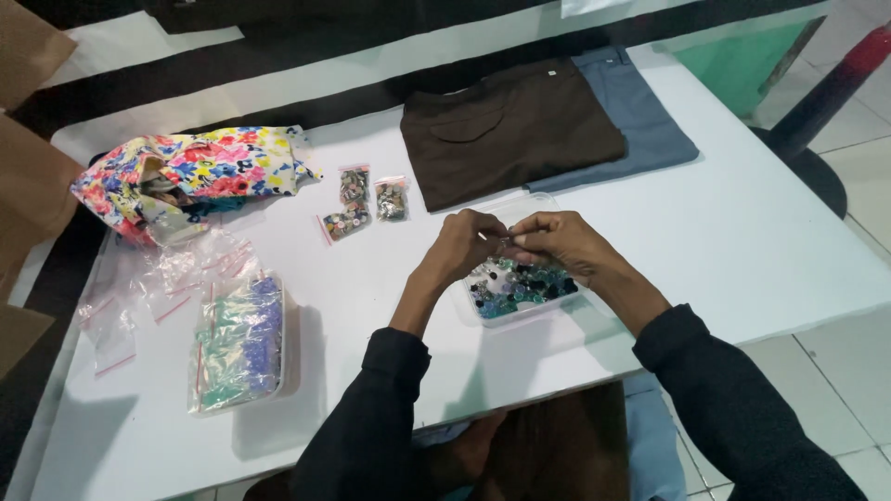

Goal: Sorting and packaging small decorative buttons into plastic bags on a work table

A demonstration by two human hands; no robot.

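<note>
Both hands met over the clear tray [483, 314] of mixed green, blue and dark buttons near the table's [742, 241] six o'clock edge. The left hand [467, 239] and right hand [557, 243] had fingertips pinched together on something too small to make out. At eleven o'clock lay three small filled bags [364, 204]; at eight o'clock, a tub of packed bags [239, 341] beside empty bags [121, 315]. Plenty of loose buttons seemingly remained.

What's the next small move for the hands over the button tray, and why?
Probably lower the small item pinched between the left hand and right hand toward the clear tray of buttons. Both hands meet directly above it; what they pinch is too small to identify.
</note>
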